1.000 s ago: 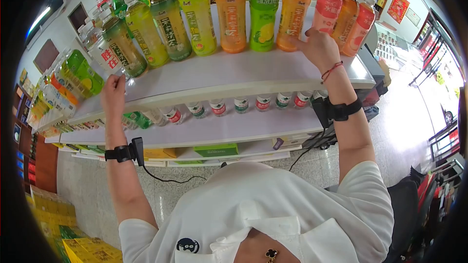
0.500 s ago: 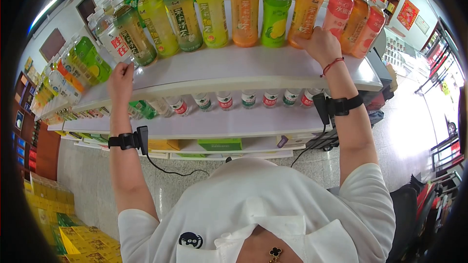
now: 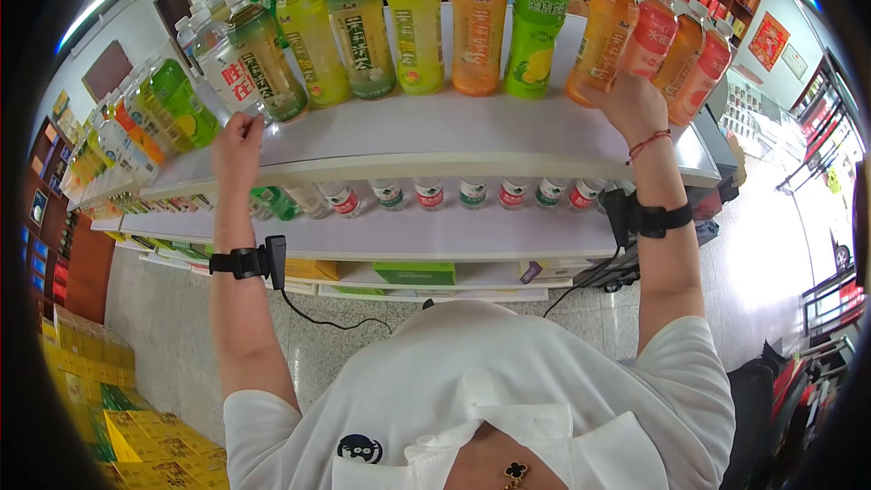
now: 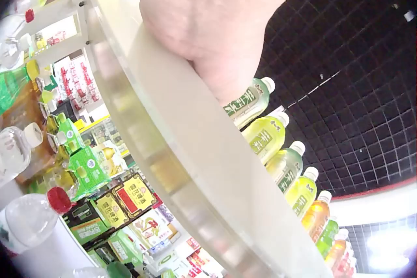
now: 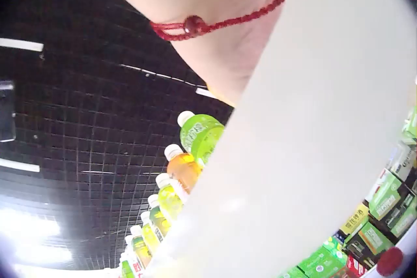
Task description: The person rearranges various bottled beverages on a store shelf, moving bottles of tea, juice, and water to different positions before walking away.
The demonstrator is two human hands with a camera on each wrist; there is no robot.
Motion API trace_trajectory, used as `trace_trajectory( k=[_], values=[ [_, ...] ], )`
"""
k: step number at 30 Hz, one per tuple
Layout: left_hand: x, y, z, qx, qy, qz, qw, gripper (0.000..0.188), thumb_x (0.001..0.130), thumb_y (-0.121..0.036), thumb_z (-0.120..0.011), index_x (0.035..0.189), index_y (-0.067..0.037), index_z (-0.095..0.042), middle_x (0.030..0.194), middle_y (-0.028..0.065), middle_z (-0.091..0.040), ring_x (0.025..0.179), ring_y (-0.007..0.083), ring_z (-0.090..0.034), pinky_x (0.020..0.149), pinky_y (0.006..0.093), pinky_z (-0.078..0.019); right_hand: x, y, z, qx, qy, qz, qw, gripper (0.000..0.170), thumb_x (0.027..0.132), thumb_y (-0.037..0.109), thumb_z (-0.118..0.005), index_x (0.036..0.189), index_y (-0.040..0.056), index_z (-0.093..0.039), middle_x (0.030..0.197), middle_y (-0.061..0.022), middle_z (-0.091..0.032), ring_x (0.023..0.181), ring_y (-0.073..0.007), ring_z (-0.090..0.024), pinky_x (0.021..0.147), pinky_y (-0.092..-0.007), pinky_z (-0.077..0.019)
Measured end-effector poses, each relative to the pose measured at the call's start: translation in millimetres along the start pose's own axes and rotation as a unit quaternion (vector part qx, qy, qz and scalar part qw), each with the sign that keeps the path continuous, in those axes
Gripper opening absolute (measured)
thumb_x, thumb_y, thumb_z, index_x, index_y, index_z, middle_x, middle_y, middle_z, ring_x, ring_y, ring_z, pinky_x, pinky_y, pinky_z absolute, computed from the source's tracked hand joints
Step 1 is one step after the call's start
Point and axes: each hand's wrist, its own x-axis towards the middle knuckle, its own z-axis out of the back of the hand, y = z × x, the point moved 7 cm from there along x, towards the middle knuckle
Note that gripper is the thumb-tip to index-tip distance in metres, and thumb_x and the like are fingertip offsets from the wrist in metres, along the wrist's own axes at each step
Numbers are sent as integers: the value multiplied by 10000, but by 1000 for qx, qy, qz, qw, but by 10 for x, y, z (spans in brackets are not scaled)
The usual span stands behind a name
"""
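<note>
My right hand (image 3: 635,109) holds an orange drink bottle (image 3: 606,32) low on its body, thumb across the front. Its other fingers are mostly hidden. Close beside it stands a pink-labelled bottle (image 3: 655,34), partly covered by the hand. On the left, my left hand (image 3: 239,150) rests at the shelf's front edge with fingers curled, near the foot of a clear bottle with a white label (image 3: 227,68). A green-labelled bottle (image 3: 537,32) stands left of the orange one, a strip of shelf between them. In the left wrist view, the left hand (image 4: 208,24) lies against the shelf board (image 4: 202,154).
A curved row of upright bottles with yellow, dark green and orange drinks lines the white top shelf (image 3: 435,132). Small water bottles (image 3: 428,192) stand on the shelf below, and boxes (image 3: 415,272) lie lower down. Yellow cartons (image 3: 163,445) are stacked on the floor at left.
The orange bottle has shifted right with my right hand, widening its gap to the green-labelled bottle and narrowing that to the pink one. My left hand stays by the clear bottle as the view shifts.
</note>
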Motion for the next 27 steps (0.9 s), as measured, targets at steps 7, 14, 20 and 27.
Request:
trace_trajectory(
  k=[7,14,20,27],
  values=[
    [3,34,-32,-9,21,12,1000,288,861,-309,-629,812,-27,-592,656,101,-615,565,225,-564,561,329,-430,-248,575,243,36,-74,162,983,530,798,517,-633,745,-9,-661,724,-184,-663,697,-346,-668,604,-433,-540],
    [-25,-17,-13,-29,43,6,999,250,861,-267,-637,822,-25,-594,669,98,-621,566,204,-554,569,322,-430,-87,973,27,22,-29,77,996,532,794,531,-633,842,1,-662,799,-173,-674,752,-349,-667,652,-435,-540],
    [-13,71,-52,-96,84,-1,992,231,861,-243,-639,835,-16,-599,673,108,-625,567,197,-556,574,321,-435,-32,987,-84,22,-13,19,999,583,772,581,-628,872,8,-674,819,-180,-670,797,-340,-667,694,-429,-539],
    [-47,-11,-5,-138,112,-27,984,219,857,-219,-642,815,-10,-591,669,115,-628,557,202,-563,563,316,-434,-10,821,-106,13,16,-78,997,531,744,521,-635,910,20,-697,924,-195,-681,868,-344,-663,746,-419,-535]
  ],
)
